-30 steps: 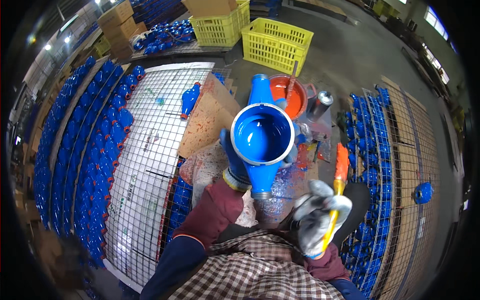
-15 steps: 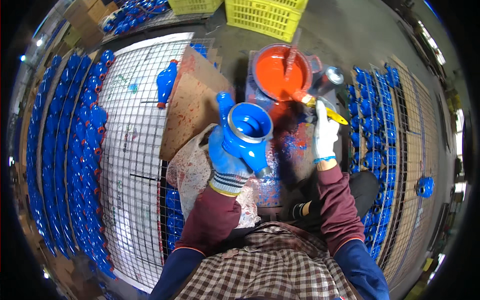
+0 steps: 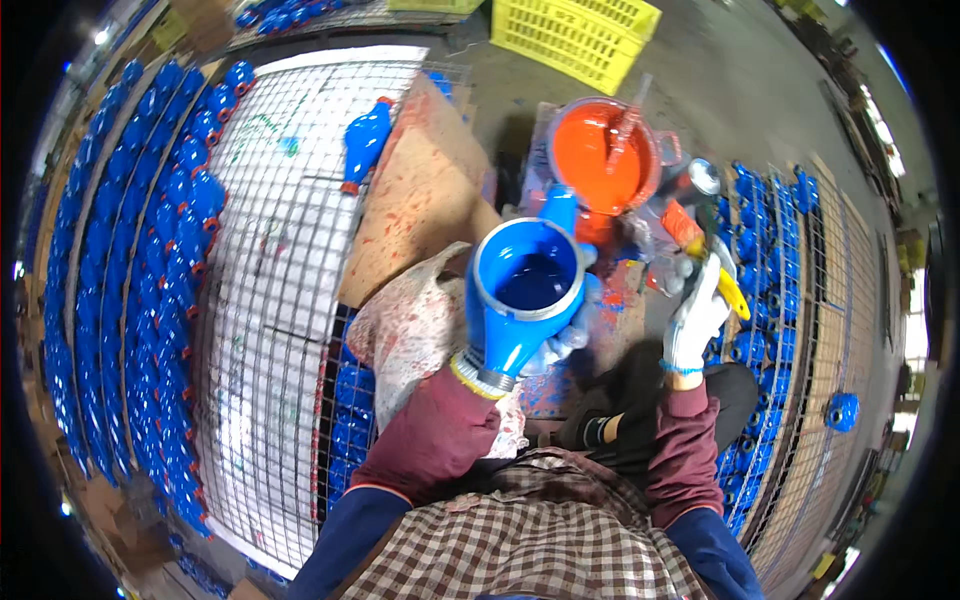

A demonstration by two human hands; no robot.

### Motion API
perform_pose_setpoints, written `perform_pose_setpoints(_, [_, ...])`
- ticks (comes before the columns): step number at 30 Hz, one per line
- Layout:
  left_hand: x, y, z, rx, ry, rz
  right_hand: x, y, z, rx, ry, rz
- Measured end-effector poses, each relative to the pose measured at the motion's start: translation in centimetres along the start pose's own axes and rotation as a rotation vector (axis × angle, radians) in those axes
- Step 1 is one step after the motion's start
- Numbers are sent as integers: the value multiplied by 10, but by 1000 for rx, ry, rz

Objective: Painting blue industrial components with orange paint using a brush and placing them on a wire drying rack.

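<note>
My left hand [image 3: 568, 338], in a blue-coated knit glove, is closed around a glossy blue pipe fitting [image 3: 515, 338]. The fitting's wide round mouth faces up with a bare metal rim, and its two tube ends point away from me and back toward my wrist. In a white glove, my right hand [image 3: 697, 318] grips a paintbrush [image 3: 735, 295] with a yellow handle and orange-red bristles. The brush is apart from the fitting, to its right. Beyond them stands a pot [image 3: 655, 180] of orange-red paint, a clear stick leaning in it.
At left, a wire-mesh rack [image 3: 270, 230] carries one blue fitting [image 3: 366, 143] with red ends; rows of blue fittings [image 3: 165, 330] lie beyond. A paint-spotted board [image 3: 425, 190] and stained cloth [image 3: 400, 325] are nearer. A can [image 3: 703, 177], more racked fittings [image 3: 750, 345] and yellow crate [image 3: 575, 40] surround the pot.
The fitting has turned, so one tube end now points toward my wrist, and it sits slightly further right. My right hand and brush have moved right, away from the pot. The view has shifted.
</note>
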State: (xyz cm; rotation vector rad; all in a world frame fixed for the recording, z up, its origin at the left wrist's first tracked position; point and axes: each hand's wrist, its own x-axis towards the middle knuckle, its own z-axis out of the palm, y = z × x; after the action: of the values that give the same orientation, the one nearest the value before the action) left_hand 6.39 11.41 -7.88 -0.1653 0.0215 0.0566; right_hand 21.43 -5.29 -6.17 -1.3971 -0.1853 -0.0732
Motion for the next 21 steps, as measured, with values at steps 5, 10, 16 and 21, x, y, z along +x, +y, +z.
perform_pose_setpoints(5, [-10, 3, 7, 95, 92, 254, 76, 5, -11, -347, -68, -496])
perform_pose_setpoints(10, [-11, 11, -18, 671, 133, 375, 145, 49, -10, -823, 138, -372])
perform_pose_setpoints(16, [-7, 15, 3, 268, -225, 10, 161, 100, 6, -675, 82, -349])
perform_pose_setpoints(21, [1, 16, -6, 70, 16, -60, 133, 67, 5, -630, -250, -392])
